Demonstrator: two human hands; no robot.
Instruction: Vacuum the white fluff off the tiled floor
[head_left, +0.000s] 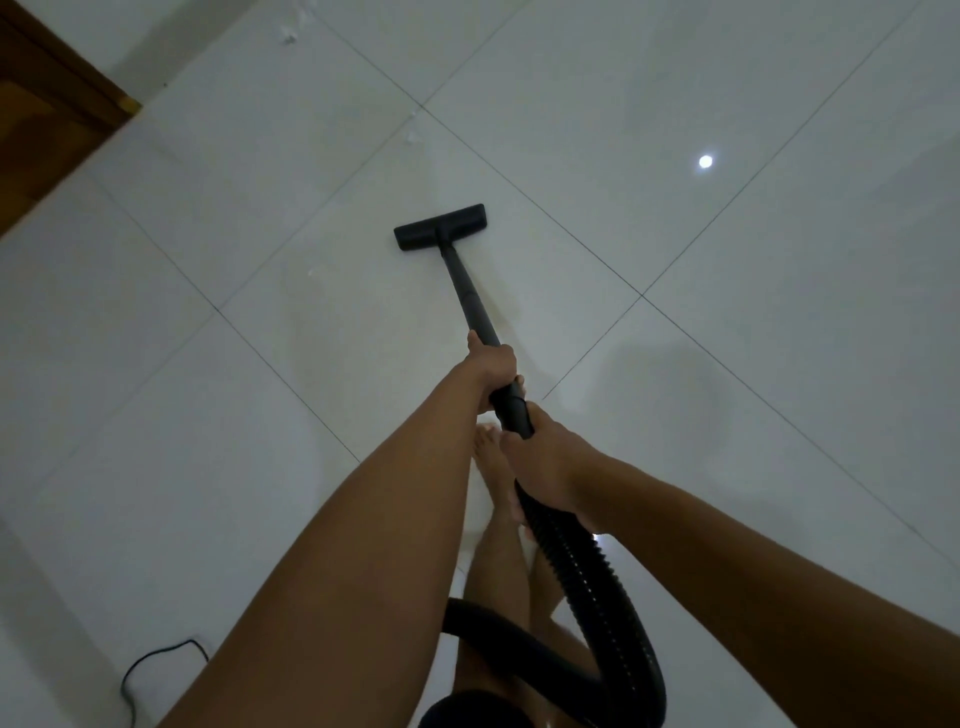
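Note:
A black vacuum wand (470, 291) runs from my hands out to a flat black floor head (439, 227) resting on the white tiled floor (727, 312). My left hand (492, 364) grips the wand higher up. My right hand (545, 467) grips the wand's end where the ribbed black hose (597, 587) joins. Small bits of white fluff lie beyond the head: one (413, 136) near a tile joint, one (289, 36) at the far top, and a tiny speck (310, 272) to the left of the head.
A brown wooden door (47, 114) stands at the upper left. The hose loops behind my bare legs and foot (488, 457). A thin black power cord (156, 662) lies at the lower left. A lamp's reflection (705, 161) shines on the tiles.

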